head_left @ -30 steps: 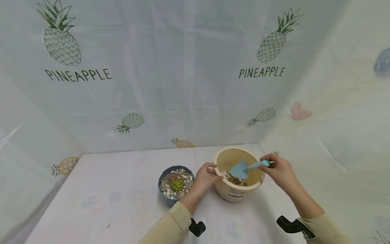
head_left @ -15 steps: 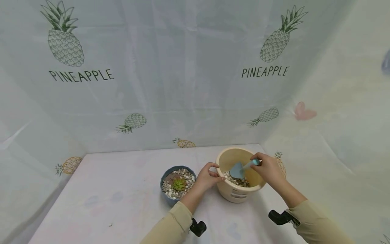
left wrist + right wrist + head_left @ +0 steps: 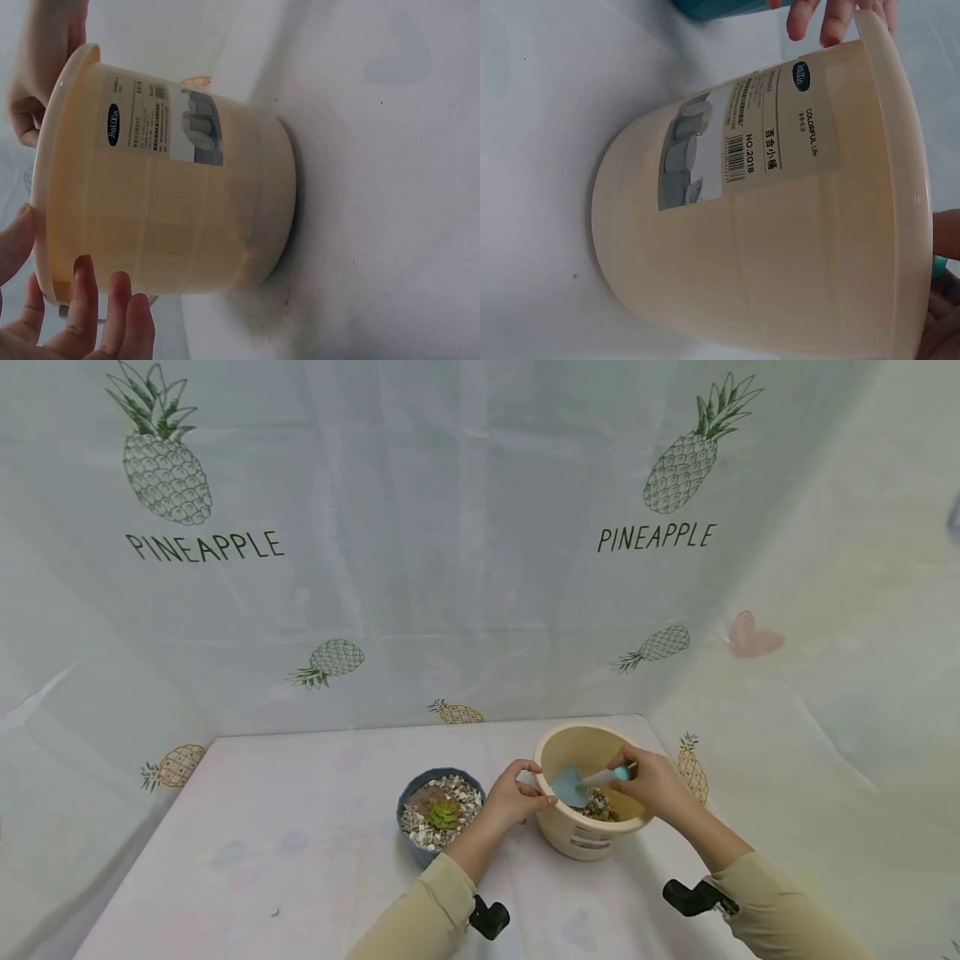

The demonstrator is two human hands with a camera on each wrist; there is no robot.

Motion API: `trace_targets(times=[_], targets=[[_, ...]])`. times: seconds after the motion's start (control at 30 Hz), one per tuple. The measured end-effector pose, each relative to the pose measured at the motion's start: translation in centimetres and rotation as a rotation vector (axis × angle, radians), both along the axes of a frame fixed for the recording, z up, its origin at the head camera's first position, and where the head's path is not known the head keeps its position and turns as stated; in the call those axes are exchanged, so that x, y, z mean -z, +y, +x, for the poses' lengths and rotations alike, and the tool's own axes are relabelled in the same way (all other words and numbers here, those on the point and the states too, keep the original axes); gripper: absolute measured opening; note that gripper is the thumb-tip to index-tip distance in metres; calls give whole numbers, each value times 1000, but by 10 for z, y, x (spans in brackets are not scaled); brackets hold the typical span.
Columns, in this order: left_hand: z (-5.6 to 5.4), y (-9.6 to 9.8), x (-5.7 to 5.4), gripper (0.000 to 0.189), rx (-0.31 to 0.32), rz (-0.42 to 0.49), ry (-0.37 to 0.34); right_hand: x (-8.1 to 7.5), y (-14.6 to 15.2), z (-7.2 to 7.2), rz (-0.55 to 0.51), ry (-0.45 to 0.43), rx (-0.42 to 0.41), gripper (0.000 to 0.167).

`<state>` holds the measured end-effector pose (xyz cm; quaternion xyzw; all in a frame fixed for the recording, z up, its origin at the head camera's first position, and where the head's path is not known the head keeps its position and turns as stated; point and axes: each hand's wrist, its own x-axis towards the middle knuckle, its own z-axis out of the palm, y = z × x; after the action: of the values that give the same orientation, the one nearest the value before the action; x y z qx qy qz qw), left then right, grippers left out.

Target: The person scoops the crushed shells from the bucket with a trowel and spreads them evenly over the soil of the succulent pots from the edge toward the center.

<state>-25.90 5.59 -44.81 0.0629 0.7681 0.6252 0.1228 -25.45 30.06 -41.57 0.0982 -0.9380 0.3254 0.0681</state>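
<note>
A cream plastic bucket point(image 3: 558, 839) stands upright on the table with pebbly gravel point(image 3: 602, 808) at its bottom. My left hand point(image 3: 508, 800) holds the bucket's left rim, the thumb on the near side. In the left wrist view, the fingers of the left hand point(image 3: 82, 319) curve beside the bucket's wall. My right hand point(image 3: 654, 785) pinches the handle of a small light-blue hand trowel point(image 3: 570, 787) above the gravel. The trowel's blade lies inside the bucket near the left wall, its lower edge at the gravel. In the right wrist view the bucket point(image 3: 780, 247) hides most of that hand.
Left of the bucket stands a blue pot point(image 3: 420, 853) with white pebbles and a green succulent point(image 3: 443, 813). The white table point(image 3: 285, 860) ends against a pineapple-print curtain point(image 3: 420, 568) behind, and another sheet hangs at the right.
The right hand has moved left and into the bucket with the trowel, whose blade has gone lower and toward the left wall. The left hand stays on the rim.
</note>
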Motion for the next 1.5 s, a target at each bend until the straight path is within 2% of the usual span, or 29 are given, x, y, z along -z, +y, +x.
trace_targets(times=[0.1, 0.37, 0.5, 0.9, 1.1, 1.5], targets=[[-1, 0, 1, 45, 8, -1, -4, 2, 2, 1, -25, -21, -60, 20], [-1, -1, 2, 43, 5, -6, -3, 3, 14, -4, -21, -1, -260, 25], [-1, -1, 2, 44, 9, -5, -7, -1, 19, -6, -20, -26, -309, 25], [1, 0, -1, 44, 6, -9, -9, -11, 30, -4, -93, -159, -287, 19], [1, -1, -1, 44, 3, -16, -19, -14, 37, -2, -208, -243, -302, 18], [4, 0, -4, 43, 2, -9, -10, -16, 42, 3, -295, -258, -228, 23]])
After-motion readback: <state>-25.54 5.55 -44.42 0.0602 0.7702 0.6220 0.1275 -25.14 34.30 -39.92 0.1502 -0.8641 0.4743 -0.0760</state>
